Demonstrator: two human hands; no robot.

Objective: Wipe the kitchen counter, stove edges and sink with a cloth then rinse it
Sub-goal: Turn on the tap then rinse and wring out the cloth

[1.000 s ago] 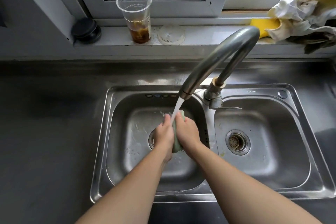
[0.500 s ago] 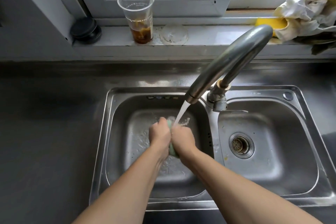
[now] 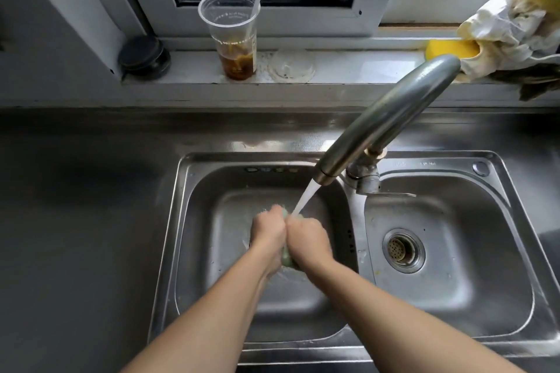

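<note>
A pale green cloth (image 3: 287, 260) is squeezed between both my hands over the left basin of the steel double sink (image 3: 169, 239). My left hand (image 3: 268, 228) and my right hand (image 3: 307, 241) grip it pressed together, knuckles up, so only slivers of cloth show at top and bottom. Water runs from the curved steel tap (image 3: 385, 118) onto the cloth and my fingers. Most of the cloth is hidden by my hands.
The right basin has a drain strainer (image 3: 399, 249). The dark steel counter (image 3: 75, 221) lies to the left. On the windowsill stand a plastic cup with a straw (image 3: 233, 36), a clear lid (image 3: 291, 66), a black round object (image 3: 142, 57), and yellow sponges with rags (image 3: 509, 24).
My hands went from flat palms pressing the cloth to fists wringing it, and sank slightly lower in the basin. Water keeps running.
</note>
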